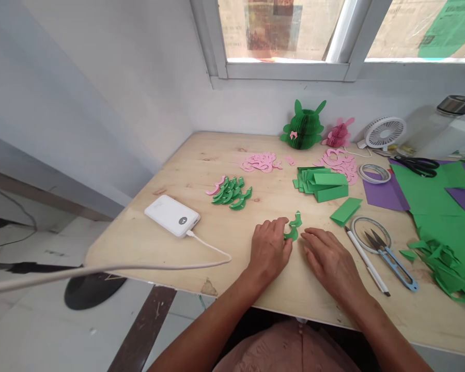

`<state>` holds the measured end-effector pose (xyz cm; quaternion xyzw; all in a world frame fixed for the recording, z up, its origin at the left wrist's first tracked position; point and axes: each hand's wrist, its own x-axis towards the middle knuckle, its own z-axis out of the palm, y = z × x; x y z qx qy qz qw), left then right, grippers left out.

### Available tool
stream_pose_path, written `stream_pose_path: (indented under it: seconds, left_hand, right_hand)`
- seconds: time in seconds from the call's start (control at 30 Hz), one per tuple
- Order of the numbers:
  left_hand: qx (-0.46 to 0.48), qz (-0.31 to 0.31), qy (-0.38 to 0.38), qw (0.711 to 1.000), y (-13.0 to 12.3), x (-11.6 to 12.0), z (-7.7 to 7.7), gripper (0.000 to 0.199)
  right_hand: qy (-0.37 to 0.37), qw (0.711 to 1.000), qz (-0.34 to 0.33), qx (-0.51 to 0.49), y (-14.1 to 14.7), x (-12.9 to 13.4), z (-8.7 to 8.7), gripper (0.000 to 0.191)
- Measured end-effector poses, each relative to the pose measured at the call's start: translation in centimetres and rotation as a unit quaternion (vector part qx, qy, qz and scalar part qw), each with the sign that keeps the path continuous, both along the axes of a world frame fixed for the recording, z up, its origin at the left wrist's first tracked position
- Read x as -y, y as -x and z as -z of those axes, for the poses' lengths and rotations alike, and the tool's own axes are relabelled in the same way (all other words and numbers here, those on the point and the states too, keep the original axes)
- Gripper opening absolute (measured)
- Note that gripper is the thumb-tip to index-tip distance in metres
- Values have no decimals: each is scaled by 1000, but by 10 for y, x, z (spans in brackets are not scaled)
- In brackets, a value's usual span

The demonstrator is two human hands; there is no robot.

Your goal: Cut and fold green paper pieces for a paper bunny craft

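A curved green paper cutout (293, 230) with small white marks is between my hands on the wooden table. My left hand (269, 247) is closed on its left side, fingertips and thumb at the paper's edge. On the other side, my right hand (329, 258) rests with its fingers stretched forward, holding nothing, the fingertips just short of the cutout. Similar green cutouts (232, 192) lie in a heap farther left, beside a pink curved strip (216, 186). Folded green paper pieces (325, 183) are stacked ahead of my right hand, and one folded piece (345, 211) lies nearer.
Right of my right hand lie a white pen (367, 262), a tape roll (387, 235) and blue-handled snips (397, 266). Green scraps (449, 263) are at far right. A white power bank (172, 215) with a cable (213, 249) lies left. Paper figures (304, 129) stand by the wall.
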<state>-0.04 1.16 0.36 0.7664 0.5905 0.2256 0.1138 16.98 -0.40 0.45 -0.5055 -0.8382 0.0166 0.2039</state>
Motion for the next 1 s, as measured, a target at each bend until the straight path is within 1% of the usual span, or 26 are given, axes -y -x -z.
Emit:
stream_pose_path:
  seconds: [0.17,0.37,0.47,0.57,0.63,0.7,0.8,0.83,0.9,1.0]
  left_hand:
    - [36,-11,18,999,1,-1,2,34]
    - [71,-38,27,996,2,-4,3,36]
    - [54,-47,24,997,4,-6,4,36]
    - [7,-51,-1,999,6,-6,5,41]
    - [-28,-35,-34,998,7,-6,6,48]
    - [-65,0,-81,995,7,-5,8,50]
    - [-110,68,-158,979,8,-5,12,46]
    - [-119,83,-171,975,7,-5,13,43]
    - [-128,91,-167,973,6,-5,15,39]
    - [-135,75,-127,980,4,-5,17,38]
  right_hand:
    - [-33,996,-48,66,7,2,5,29]
    - [-56,993,-53,87,7,6,7,28]
    - [-63,993,-61,80,6,7,7,26]
    - [-69,993,-66,69,5,8,7,25]
    - [-70,993,-66,64,5,8,8,25]
    - [-69,994,-62,61,6,8,8,24]
    - [-62,995,-56,60,7,9,8,24]
    - [-60,995,-54,59,8,9,9,25]
    - [-59,995,-53,55,8,9,9,25]
    - [-64,995,-52,49,8,10,9,24]
